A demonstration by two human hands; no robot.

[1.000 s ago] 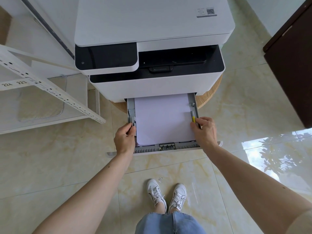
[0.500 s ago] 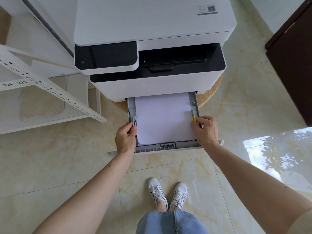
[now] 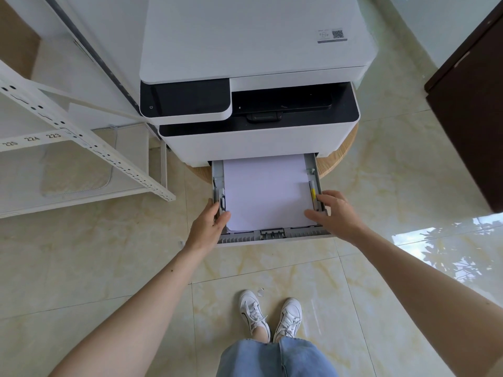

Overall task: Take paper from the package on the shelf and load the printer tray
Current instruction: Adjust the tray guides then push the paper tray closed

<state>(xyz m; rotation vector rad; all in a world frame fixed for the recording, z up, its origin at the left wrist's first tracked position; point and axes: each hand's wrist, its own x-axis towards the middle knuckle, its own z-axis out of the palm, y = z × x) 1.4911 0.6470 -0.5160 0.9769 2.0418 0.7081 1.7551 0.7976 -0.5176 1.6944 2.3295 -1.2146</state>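
Two hands flank the pulled-out printer tray (image 3: 268, 235), one at each near corner, and I read the coming move as turning on that symmetry. The paper stack (image 3: 265, 191) lies flat in the tray, its long axis running from me straight back into the printer (image 3: 255, 104), the far end already under the body. My left hand (image 3: 208, 225) is curled against the tray's left wall, fingers seemingly hooked round the grey side guide (image 3: 221, 198) — gripping it or just pressing, I cannot tell. My right hand (image 3: 336, 213) is spread, thumb resting on the near right corner of the sheets, fingers beside the right guide with its yellow tab (image 3: 313, 193).

The sheets at the near left corner look slightly fanned, not quite square. I judge the loading itself done; what remains is squaring the stack and pushing the tray home — straight back, along the paper's length. Neither hand is nearer; both sit level with the front edge.
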